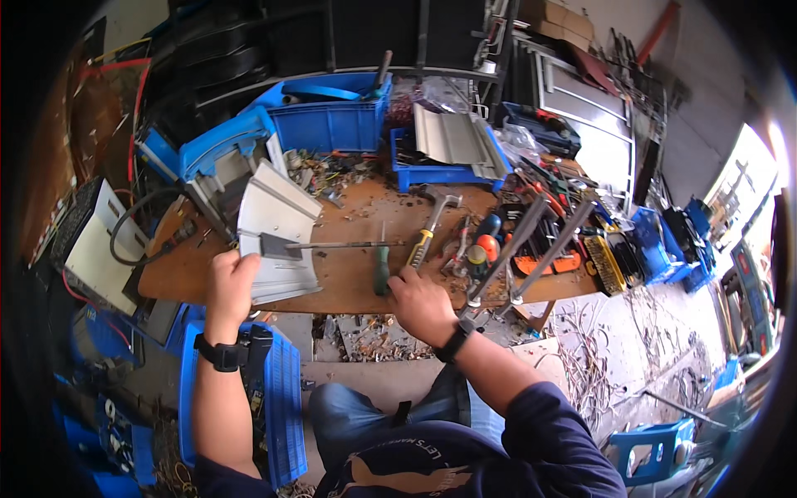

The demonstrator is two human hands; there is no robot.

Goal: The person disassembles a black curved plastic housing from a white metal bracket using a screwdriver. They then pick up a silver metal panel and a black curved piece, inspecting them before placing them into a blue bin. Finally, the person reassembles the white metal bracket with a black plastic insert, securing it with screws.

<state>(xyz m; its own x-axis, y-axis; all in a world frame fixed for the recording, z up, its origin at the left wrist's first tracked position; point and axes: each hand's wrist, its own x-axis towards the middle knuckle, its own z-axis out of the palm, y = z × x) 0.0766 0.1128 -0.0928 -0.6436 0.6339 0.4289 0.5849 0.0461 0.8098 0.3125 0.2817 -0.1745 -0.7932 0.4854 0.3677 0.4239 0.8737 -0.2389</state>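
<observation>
My left hand is closed on the left edge of a curved, pale grey metal panel at the front left of the wooden bench. Across the panel lies a flat dark grey piece with a thin metal rod reaching right from it. My right hand is at the bench's front edge, its fingers curled at the butt of a hammer with a yellow and black handle. The hammer's head points away from me. Just left of those fingers stands a green-handled screwdriver, apart from the hammer.
Blue crates stand at the back, one bearing grey metal panels. Small scrap litters the bench. Two upright metal bars rise right of my right hand, beside hand tools and a wire brush. A blue basket sits below.
</observation>
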